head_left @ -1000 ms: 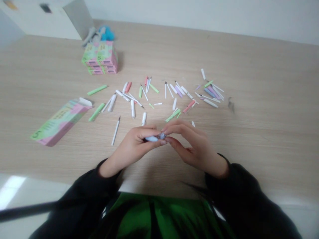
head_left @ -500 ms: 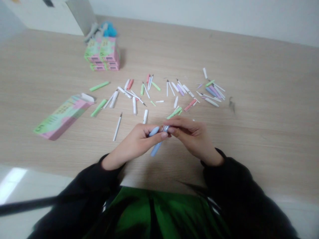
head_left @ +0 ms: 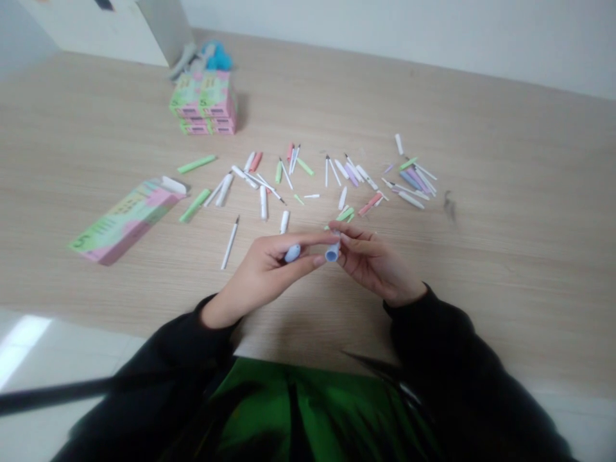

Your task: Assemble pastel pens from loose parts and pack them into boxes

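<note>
My left hand (head_left: 276, 263) is closed round a light blue pen piece (head_left: 292, 253) with a rounded end, tucked between thumb and palm. Between the fingertips of both hands is a light blue pen barrel (head_left: 332, 252), its hollow round end turned towards me. My right hand (head_left: 368, 260) pinches that barrel from the right side; its far end is hidden by fingers. Just beyond the hands lie a green pen part (head_left: 344, 215) and a white pen part (head_left: 285, 221). A white refill (head_left: 230, 242) with a dark tip rests left of my left hand.
Loose pen parts in white, green, red and purple lie scattered across the wooden table (head_left: 505, 224). An open pink and green carton (head_left: 128, 221) lies at left. Stacked cartons (head_left: 205, 102) stand farther back, before a blue item (head_left: 218, 56) and a white box (head_left: 158, 32).
The blue barrel has turned from slanting down-left to pointing its open end at me, and has shifted slightly right. My left index finger has straightened along it.
</note>
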A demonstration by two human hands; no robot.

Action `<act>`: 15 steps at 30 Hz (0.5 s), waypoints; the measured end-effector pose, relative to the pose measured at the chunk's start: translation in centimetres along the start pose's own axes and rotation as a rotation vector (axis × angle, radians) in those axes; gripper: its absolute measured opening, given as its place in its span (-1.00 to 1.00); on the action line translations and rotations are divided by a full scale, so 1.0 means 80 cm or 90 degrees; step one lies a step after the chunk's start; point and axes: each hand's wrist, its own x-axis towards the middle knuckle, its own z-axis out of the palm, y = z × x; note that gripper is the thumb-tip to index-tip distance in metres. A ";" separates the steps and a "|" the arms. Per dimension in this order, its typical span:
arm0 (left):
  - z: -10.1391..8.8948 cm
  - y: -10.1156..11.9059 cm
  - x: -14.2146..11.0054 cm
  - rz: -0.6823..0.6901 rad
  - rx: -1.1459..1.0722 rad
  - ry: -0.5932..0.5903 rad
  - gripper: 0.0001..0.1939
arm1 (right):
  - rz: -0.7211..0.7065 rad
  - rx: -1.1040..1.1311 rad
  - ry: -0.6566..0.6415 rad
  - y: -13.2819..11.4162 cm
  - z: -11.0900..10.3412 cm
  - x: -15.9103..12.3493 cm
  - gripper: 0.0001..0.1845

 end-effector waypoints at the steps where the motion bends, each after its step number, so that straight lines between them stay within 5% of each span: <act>1: 0.001 0.001 0.000 0.001 0.005 0.006 -0.74 | 0.005 -0.002 -0.009 0.003 0.001 0.000 -0.79; 9: 0.003 0.001 -0.001 0.056 0.035 0.014 -0.75 | 0.075 -0.009 -0.024 0.022 0.010 -0.002 -0.85; 15: 0.004 -0.005 -0.001 0.145 0.075 -0.002 -0.76 | 0.027 -0.054 -0.093 0.029 0.015 -0.001 -0.87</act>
